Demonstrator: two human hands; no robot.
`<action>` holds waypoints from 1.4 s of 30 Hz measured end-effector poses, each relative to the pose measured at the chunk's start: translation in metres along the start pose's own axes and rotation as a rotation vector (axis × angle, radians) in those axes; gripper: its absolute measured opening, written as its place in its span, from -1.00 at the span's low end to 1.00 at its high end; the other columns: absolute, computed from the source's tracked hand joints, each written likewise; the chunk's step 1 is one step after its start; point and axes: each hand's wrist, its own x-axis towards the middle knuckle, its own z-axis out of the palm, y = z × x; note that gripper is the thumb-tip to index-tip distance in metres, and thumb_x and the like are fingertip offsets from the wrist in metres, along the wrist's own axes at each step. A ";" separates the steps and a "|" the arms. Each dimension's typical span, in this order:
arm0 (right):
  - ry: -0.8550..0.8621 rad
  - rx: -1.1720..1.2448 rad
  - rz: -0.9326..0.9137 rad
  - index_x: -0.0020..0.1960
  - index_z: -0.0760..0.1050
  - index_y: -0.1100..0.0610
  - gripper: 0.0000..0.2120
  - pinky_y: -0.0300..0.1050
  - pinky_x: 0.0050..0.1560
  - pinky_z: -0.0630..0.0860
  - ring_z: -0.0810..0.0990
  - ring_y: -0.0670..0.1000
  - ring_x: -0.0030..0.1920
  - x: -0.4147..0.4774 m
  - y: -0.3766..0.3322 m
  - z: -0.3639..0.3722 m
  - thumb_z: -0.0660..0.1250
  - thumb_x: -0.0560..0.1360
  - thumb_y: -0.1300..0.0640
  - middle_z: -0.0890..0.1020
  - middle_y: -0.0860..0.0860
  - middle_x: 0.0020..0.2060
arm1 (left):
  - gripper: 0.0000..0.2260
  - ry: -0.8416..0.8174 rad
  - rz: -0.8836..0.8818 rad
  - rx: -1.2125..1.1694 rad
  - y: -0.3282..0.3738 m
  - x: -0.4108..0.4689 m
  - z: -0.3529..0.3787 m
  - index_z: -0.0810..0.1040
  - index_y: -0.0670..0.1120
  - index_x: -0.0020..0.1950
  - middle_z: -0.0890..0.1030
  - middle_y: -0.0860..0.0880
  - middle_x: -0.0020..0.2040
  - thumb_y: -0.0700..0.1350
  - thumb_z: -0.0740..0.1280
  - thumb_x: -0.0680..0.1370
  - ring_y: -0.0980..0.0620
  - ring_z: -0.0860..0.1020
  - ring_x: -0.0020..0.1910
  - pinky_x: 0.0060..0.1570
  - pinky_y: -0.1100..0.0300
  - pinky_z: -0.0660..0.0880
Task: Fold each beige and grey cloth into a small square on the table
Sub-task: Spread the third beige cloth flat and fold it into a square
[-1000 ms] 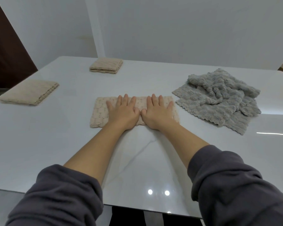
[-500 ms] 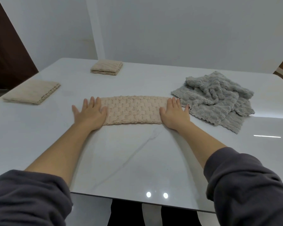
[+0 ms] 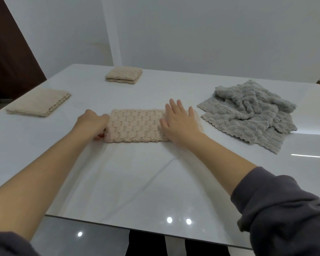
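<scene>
A beige waffle-knit cloth (image 3: 135, 125), folded into a long strip, lies across the middle of the white table (image 3: 137, 182). My left hand (image 3: 91, 124) curls its fingers round the strip's left end and grips it. My right hand (image 3: 179, 121) lies flat with straight fingers on the strip's right part, pressing it down. A heap of crumpled grey cloths (image 3: 248, 113) sits just right of the strip, close to my right hand.
Two folded beige cloths lie farther off: a flat one (image 3: 39, 102) near the table's left edge and a smaller square (image 3: 124, 74) at the back. The table's front edge runs below my forearms. White walls stand behind, a dark door at the left.
Both hands slid apart from the middle to the strip's ends. My left hand then curled onto the left end, and my right hand moved inward onto the strip.
</scene>
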 end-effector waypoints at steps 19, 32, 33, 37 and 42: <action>-0.170 0.018 0.046 0.59 -0.16 0.12 -0.34 0.32 0.48 -0.23 -0.22 0.12 0.57 0.016 -0.035 0.033 -0.21 0.63 -0.22 -0.14 0.06 0.58 | -0.89 -0.306 -0.160 -0.225 0.017 0.026 -0.020 0.50 -0.08 -0.07 0.55 -0.04 -0.22 -0.08 0.38 0.52 0.03 0.50 -0.33 -0.42 0.25 0.49; -0.149 0.033 0.037 0.59 -0.15 0.11 -0.35 0.32 0.48 -0.22 -0.22 0.12 0.57 0.014 -0.034 0.034 -0.20 0.63 -0.22 -0.12 0.06 0.59 | -0.82 -0.512 -0.155 -0.211 0.029 0.027 -0.041 0.54 -0.23 0.14 0.59 -0.14 -0.06 -0.23 0.35 0.56 0.01 0.54 -0.24 -0.44 0.29 0.58; -0.143 0.036 0.034 0.59 -0.15 0.12 -0.35 0.33 0.48 -0.21 -0.21 0.13 0.57 0.014 -0.034 0.034 -0.20 0.63 -0.22 -0.12 0.06 0.59 | -0.82 -0.509 -0.182 -0.196 0.025 0.026 -0.041 0.54 -0.22 0.12 0.56 -0.12 -0.14 -0.21 0.37 0.55 0.02 0.51 -0.30 -0.49 0.30 0.54; -0.144 0.039 0.032 0.59 -0.15 0.12 -0.35 0.33 0.48 -0.22 -0.21 0.13 0.57 0.013 -0.035 0.034 -0.19 0.63 -0.22 -0.12 0.06 0.59 | -0.74 -0.559 -0.264 -0.279 0.006 0.022 -0.031 0.49 -0.24 0.24 0.58 -0.15 -0.06 -0.23 0.32 0.57 -0.02 0.56 -0.19 -0.45 0.25 0.58; -0.111 0.054 0.034 0.59 -0.11 0.12 -0.35 0.33 0.48 -0.21 -0.18 0.13 0.57 0.013 -0.035 0.035 -0.16 0.63 -0.21 -0.08 0.07 0.59 | -0.72 -0.660 -0.309 -0.588 -0.006 0.021 -0.036 0.46 -0.24 0.22 0.61 -0.23 0.04 -0.30 0.24 0.51 -0.13 0.62 -0.05 -0.19 0.02 0.65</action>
